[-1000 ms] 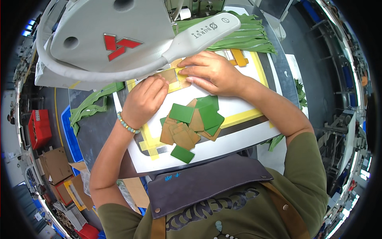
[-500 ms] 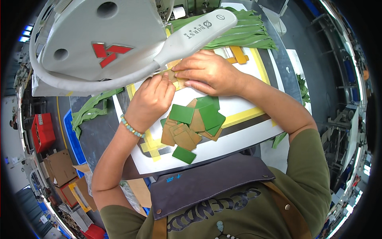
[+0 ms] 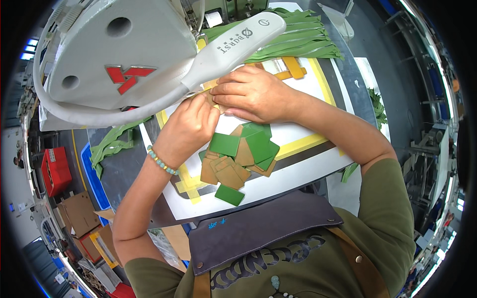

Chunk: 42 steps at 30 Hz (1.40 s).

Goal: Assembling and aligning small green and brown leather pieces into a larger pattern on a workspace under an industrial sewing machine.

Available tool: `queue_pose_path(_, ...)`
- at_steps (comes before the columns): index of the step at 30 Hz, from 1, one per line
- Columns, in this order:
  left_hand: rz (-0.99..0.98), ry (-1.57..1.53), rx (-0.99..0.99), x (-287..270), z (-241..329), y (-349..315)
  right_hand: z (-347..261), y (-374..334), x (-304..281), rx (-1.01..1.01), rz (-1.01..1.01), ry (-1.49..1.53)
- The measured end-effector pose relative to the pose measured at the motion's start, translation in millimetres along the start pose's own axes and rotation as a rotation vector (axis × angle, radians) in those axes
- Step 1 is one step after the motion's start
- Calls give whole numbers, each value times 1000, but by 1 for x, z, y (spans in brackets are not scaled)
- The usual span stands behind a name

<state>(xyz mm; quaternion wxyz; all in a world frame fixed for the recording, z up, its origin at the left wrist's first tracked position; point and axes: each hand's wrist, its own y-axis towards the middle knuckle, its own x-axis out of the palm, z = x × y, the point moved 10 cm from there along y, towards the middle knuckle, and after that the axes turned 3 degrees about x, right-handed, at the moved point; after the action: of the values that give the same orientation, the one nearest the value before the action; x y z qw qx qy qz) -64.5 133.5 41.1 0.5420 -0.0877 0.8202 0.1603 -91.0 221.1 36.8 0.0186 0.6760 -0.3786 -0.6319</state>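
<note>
Beside the head of a sewing machine (image 3: 84, 54), both hands meet over a small tan leather-like piece (image 3: 221, 108). My left hand (image 3: 185, 126), with a bead bracelet at the wrist, is closed with its fingertips pinched on the piece's left end. From the right, my right hand (image 3: 256, 94) holds the piece down, fingers together over it and thumb lower. The lamp and my fingers hide most of the piece, and the needle is out of sight. Nearer me lies a loose pile of small rectangular patches (image 3: 230, 173), some green side up, others tan. One green patch (image 3: 229, 195) lies apart.
A white lamp (image 3: 238, 42) on a thick bent neck reaches over my hands. Long green strips (image 3: 303, 37) lie behind, with more green strips (image 3: 117, 144) at the left. Yellow tape (image 3: 303, 146) borders the white work surface. An ochre strap piece (image 3: 293, 68) sits beyond my right hand.
The view has shifted slightly, so the machine and lamp sit a little further left. Both hands stay on the tan piece, with my right fingers slightly further left. The patches lie as before.
</note>
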Motion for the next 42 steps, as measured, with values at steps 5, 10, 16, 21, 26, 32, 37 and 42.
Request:
queue_pose_path(5,220,-33,-22,-27,-2,-19,-5,0,-11,-77,60,24)
queue_pose_path(10,263,-164,-246,-13,-26,-48,-2,4,3,-32,-84,164)
queue_pose_path(16,348,-214,-199,-17,-25,-37,0,5,2,-13,-51,181)
queue_pose_path(21,343,-290,-197,-12,-26,-29,-4,12,0,-26,-48,148)
queue_pose_path(26,328,-223,-158,-15,-20,-24,-9,8,4,-55,28,97)
queue_pose_path(32,261,-94,-125,-11,-14,-28,-1,12,-8,25,79,118)
queue_pose_path(37,253,-25,-115,-15,-11,-31,44,5,-68,171,275,-111)
queue_pose_path(42,268,-37,-130,-13,-13,-35,77,-7,-59,269,183,-230)
